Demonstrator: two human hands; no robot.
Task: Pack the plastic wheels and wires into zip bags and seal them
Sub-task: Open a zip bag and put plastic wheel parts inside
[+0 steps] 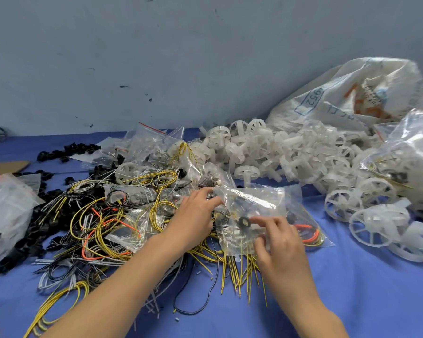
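bare left hand [195, 215], bare right hand [282, 250], both forearms uncovered to the frame edge

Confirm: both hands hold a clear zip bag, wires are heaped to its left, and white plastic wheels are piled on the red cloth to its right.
No: the head view shows the cloth is blue, not red. Otherwise right: the left hand and right hand hold the clear zip bag, wires left, white plastic wheels right.
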